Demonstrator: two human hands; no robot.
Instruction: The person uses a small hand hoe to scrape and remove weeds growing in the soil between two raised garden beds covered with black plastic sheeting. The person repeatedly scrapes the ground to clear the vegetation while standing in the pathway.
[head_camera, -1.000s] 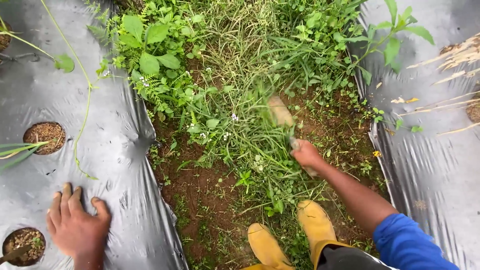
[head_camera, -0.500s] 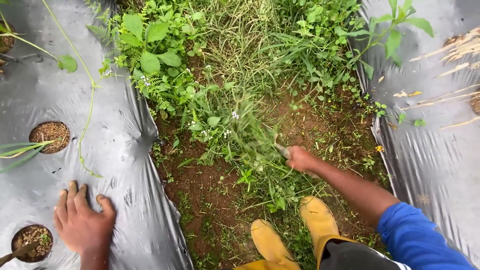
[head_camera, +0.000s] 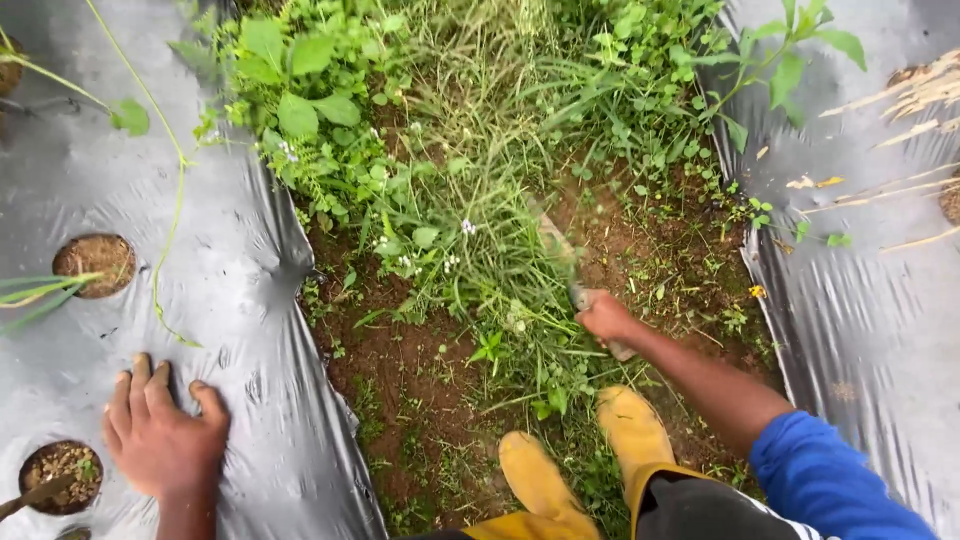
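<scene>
A blurred blade (head_camera: 556, 250) is clenched by its handle in the closed right hand (head_camera: 603, 316), slanting up and left from the fist into the grass (head_camera: 480, 240) over the soil strip (head_camera: 400, 370), while the left hand (head_camera: 160, 435) is pressed flat, fingers spread, on the plastic sheet (head_camera: 230, 290).

Head camera looks steeply down, close over the weedy furrow (head_camera: 480, 250).

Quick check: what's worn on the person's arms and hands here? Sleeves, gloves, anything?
Both hands are bare, no gloves, rings or watch visible. The left hand shows only a bare wrist before the frame cuts it off. The right hand leads up a bare forearm to a bright blue sleeve pushed up near the elbow.
</scene>
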